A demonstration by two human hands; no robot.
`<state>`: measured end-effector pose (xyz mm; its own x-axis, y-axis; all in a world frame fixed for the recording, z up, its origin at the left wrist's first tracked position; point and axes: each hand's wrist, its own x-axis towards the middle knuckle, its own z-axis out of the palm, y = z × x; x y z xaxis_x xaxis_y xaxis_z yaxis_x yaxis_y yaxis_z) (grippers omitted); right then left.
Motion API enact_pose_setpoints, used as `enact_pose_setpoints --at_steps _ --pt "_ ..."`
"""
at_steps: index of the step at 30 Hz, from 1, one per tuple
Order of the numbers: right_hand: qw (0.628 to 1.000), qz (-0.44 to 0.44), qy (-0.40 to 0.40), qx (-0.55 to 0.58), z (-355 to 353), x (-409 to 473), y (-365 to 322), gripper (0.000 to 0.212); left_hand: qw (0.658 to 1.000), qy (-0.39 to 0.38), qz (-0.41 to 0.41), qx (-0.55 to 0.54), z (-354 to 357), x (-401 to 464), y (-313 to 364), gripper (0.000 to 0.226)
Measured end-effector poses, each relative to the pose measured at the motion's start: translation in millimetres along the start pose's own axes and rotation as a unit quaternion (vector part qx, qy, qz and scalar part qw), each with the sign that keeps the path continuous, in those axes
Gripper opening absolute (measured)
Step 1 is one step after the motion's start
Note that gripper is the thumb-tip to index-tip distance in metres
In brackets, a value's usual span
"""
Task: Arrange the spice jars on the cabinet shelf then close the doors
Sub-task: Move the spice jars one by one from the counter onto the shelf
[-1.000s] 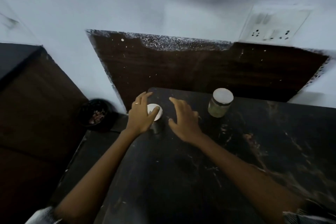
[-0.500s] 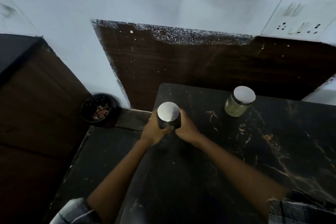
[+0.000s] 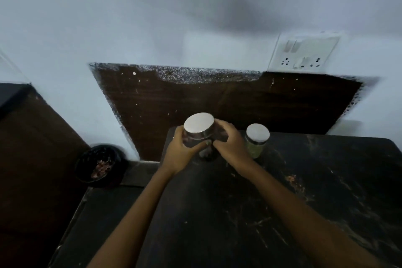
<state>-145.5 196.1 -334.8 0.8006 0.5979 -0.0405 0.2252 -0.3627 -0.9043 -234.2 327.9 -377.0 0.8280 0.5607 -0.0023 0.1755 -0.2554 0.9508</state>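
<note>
A dark spice jar (image 3: 199,131) with a round silver lid is lifted above the black marble counter (image 3: 272,202), near its back left corner. My left hand (image 3: 179,152) grips the jar's left side and my right hand (image 3: 230,143) grips its right side. A second jar (image 3: 256,140) with a white lid and greenish contents stands on the counter just right of my right hand. No cabinet shelf or doors are in view.
A dark wooden panel (image 3: 217,102) backs the counter against the white wall. A black bowl (image 3: 100,164) with reddish bits sits on a lower ledge at the left. A switch and socket plate (image 3: 303,53) is on the wall at upper right.
Both hands closed round the dark jar and raised it off the counter toward the camera. The greenish jar has stayed in place.
</note>
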Motion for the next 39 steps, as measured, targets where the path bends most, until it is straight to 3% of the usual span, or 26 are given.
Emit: enact_pose_setpoints --at_steps 6,10,15,17,20,23,26,28,31,34,36,39 --pt "0.984 -0.078 0.099 0.123 -91 -11 -59 0.052 0.989 0.018 0.109 -0.095 33 7 119 0.071" --pt "0.959 -0.150 0.113 0.214 -163 -34 -94 0.048 0.973 0.014 0.184 -0.137 63 2 202 0.072" --pt "0.934 -0.164 0.134 0.287 -223 -66 -116 0.028 0.962 0.004 0.218 -0.166 88 -13 291 0.060" --pt "0.919 -0.153 0.125 0.341 -238 -76 -120 0.038 0.954 -0.019 0.225 -0.195 96 -19 327 0.054" --pt "0.867 -0.134 0.052 0.478 -262 -88 -128 0.046 0.944 -0.065 0.247 -0.209 110 -30 376 0.065" --pt "0.798 -0.120 -0.038 0.590 -280 -98 -139 0.043 0.937 -0.105 0.259 -0.211 125 -38 405 0.060" --pt "0.749 -0.146 -0.050 0.645 -295 -106 -150 0.034 0.932 -0.126 0.264 -0.213 139 -42 421 0.055" --pt "0.747 -0.165 0.000 0.643 -302 -108 -155 0.030 0.931 -0.133 0.261 -0.216 146 -43 427 0.055" --pt "0.770 -0.219 0.133 0.584 -312 -106 -158 0.051 0.928 -0.137 0.259 -0.228 155 -45 434 0.046" --pt "0.799 -0.283 0.325 0.419 -315 -106 -161 0.056 0.923 -0.143 0.272 -0.230 164 -47 437 0.050" --pt "0.797 -0.321 0.423 0.287 -315 -104 -161 0.060 0.920 -0.154 0.278 -0.230 170 -49 439 0.052" --pt "0.786 -0.361 0.466 0.188 -319 -99 -155 0.067 0.919 -0.164 0.267 -0.240 176 -50 442 0.053"
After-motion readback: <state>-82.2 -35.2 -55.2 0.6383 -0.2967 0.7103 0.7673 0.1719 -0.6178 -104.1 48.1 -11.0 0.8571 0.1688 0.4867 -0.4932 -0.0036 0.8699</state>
